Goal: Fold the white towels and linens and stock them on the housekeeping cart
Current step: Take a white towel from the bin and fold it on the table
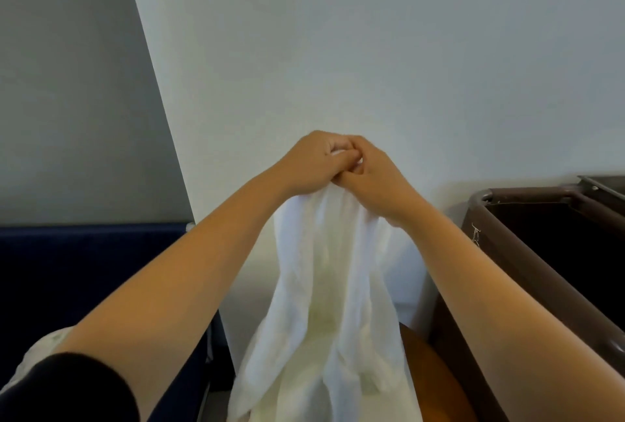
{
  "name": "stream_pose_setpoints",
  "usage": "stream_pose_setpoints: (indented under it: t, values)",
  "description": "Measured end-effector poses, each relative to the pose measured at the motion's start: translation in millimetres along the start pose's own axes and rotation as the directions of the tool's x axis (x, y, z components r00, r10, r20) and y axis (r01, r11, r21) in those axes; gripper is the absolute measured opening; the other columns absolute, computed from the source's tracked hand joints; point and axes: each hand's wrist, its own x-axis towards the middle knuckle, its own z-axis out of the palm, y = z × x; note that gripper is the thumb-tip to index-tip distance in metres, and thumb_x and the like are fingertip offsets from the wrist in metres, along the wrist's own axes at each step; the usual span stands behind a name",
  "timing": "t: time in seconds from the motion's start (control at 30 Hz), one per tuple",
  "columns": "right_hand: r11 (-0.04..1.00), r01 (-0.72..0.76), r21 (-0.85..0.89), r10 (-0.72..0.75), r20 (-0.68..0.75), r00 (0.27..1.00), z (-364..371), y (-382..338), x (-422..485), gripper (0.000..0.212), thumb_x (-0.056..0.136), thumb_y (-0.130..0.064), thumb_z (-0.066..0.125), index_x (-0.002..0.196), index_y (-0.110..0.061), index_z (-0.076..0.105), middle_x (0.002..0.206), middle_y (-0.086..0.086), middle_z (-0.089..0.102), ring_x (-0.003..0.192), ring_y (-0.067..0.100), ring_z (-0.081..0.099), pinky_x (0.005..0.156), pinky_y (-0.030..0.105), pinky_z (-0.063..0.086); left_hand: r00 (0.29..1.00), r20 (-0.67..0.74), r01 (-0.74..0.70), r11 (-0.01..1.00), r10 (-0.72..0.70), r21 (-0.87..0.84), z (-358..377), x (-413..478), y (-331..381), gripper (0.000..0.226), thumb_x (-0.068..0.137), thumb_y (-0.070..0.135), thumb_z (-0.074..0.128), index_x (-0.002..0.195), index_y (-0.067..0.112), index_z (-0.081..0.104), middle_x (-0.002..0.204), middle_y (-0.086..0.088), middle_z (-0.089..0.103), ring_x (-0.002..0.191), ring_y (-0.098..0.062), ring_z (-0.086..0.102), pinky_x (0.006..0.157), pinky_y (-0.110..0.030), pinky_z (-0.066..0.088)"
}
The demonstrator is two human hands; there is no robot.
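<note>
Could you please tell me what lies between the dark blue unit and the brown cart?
Head view: the white towel hangs there, held at its top by the left hand and right hand.

Soft, even daylight; faint shadows on the wall point(372, 49); mild softness overall, wide-angle stretch toward the edges.

One wide-angle camera, worn on the head, faces forward and slightly down at the pale wall point(372, 49) (near, filling most of the frame); the cart point(527, 262) edges in right of the wall's foot.
</note>
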Motion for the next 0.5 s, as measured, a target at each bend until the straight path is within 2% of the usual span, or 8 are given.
stream_pose_setpoints:
  t: [0.07,0.13,0.17,0.27,0.33,0.43,0.5]
  values:
    - [0.998,-0.059,-0.020,0.059,0.005,0.998,4.1,3.2,-4.8,0.008,0.089,-0.012,0.056,0.085,-0.019,0.055,0.072,-0.009,0.054,0.061,0.005,0.049,0.051,0.011,0.037,0.999,0.035,0.028,1.000,-0.028,0.008,6.6,-3.8,-5.2,0.023,0.094,0.019,0.055,0.076,0.014,0.070,0.075,-0.001,0.067,0.068,-0.007,0.054,0.071,-0.023,0.043]
    - [0.989,-0.133,-0.070,0.130,-0.051,0.990,4.1,10.3,-5.2,0.021,0.090,-0.014,0.052,0.069,-0.014,0.047,0.063,-0.004,0.045,0.055,0.011,0.039,0.045,0.015,0.030,0.999,0.008,0.047,0.999,-0.047,-0.018,11.2,-8.2,-11.0,0.021,0.092,0.025,0.059,0.085,0.010,0.071,0.078,-0.011,0.067,0.068,-0.009,0.053,0.070,-0.025,0.042]
    - [0.984,-0.164,-0.069,0.158,-0.086,0.984,3.6,13.6,-5.4,0.025,0.090,-0.014,0.051,0.067,-0.013,0.044,0.061,-0.002,0.041,0.055,0.012,0.036,0.046,0.019,0.028,0.998,-0.005,0.060,0.997,-0.060,-0.044,12.1,-10.6,-14.2,0.017,0.091,0.028,0.062,0.087,0.013,0.070,0.074,-0.010,0.064,0.065,-0.006,0.051,0.068,-0.023,0.042]
    - [0.975,-0.212,-0.063,0.195,-0.208,0.958,-2.2,18.8,-4.4,0.023,0.090,-0.017,0.050,0.068,-0.012,0.044,0.062,0.001,0.038,0.056,0.014,0.033,0.051,0.027,0.027,0.990,-0.007,0.139,0.988,-0.140,-0.073,8.3,-17.9,-22.1,0.014,0.086,0.027,0.068,0.090,0.015,0.065,0.065,0.004,0.054,0.056,-0.002,0.047,0.058,-0.018,0.039]
    - [0.973,-0.227,-0.040,0.208,-0.265,0.941,-7.8,21.1,-3.1,0.018,0.090,-0.017,0.049,0.073,-0.012,0.046,0.064,0.001,0.038,0.057,0.014,0.033,0.051,0.027,0.028,0.979,0.022,0.202,0.978,-0.201,-0.048,4.4,-22.0,-31.3,0.016,0.086,0.025,0.068,0.087,0.009,0.066,0.073,-0.002,0.059,0.064,-0.009,0.051,0.061,-0.024,0.043]
    - [0.971,-0.240,0.012,0.233,-0.292,0.928,-9.0,24.4,-1.9,0.017,0.091,-0.015,0.049,0.075,-0.012,0.043,0.063,-0.001,0.035,0.055,0.013,0.030,0.048,0.024,0.026,0.966,0.048,0.254,0.967,-0.254,0.004,5.5,-26.4,-42.6,0.019,0.093,0.025,0.058,0.089,0.007,0.062,0.085,-0.002,0.062,0.073,-0.013,0.053,0.068,-0.027,0.044]
    - [0.969,-0.246,0.030,0.244,-0.292,0.925,-4.4,26.5,-2.7,0.018,0.092,-0.015,0.049,0.075,-0.013,0.044,0.064,-0.002,0.038,0.057,0.012,0.033,0.050,0.024,0.028,0.960,0.013,0.277,0.958,-0.279,0.075,12.6,-28.3,-45.6,0.020,0.099,0.028,0.046,0.090,0.011,0.052,0.081,0.002,0.055,0.070,-0.012,0.047,0.062,-0.022,0.038]
